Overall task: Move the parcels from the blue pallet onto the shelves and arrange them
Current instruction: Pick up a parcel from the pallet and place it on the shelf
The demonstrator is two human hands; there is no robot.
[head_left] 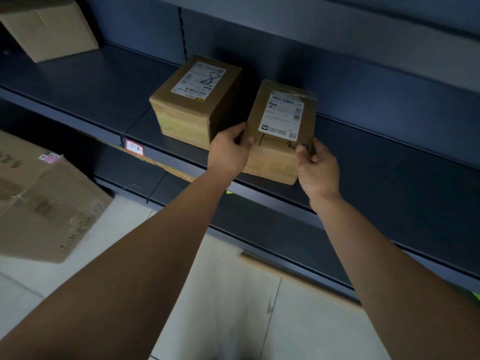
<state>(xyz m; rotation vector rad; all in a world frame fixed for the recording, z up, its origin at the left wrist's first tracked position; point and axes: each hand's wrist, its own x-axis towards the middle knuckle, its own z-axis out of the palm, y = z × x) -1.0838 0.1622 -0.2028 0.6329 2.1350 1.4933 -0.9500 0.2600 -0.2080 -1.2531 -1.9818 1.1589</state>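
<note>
Both hands clamped the parcel (281, 131) — left hand (230, 150), right hand (318, 168) — resting on the shelf (376, 157) beside another box (194, 100).

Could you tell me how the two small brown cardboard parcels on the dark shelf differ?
The held brown cardboard parcel is gripped by the left hand and right hand at the shelf's front edge; the free brown cardboard parcel sits untouched, farther back and left. The held one's white label sits under clear tape, with handwriting on the cardboard below; the free one's label bears a large handwritten 8. Both rest on the dark metal shelf, labels up.
</note>
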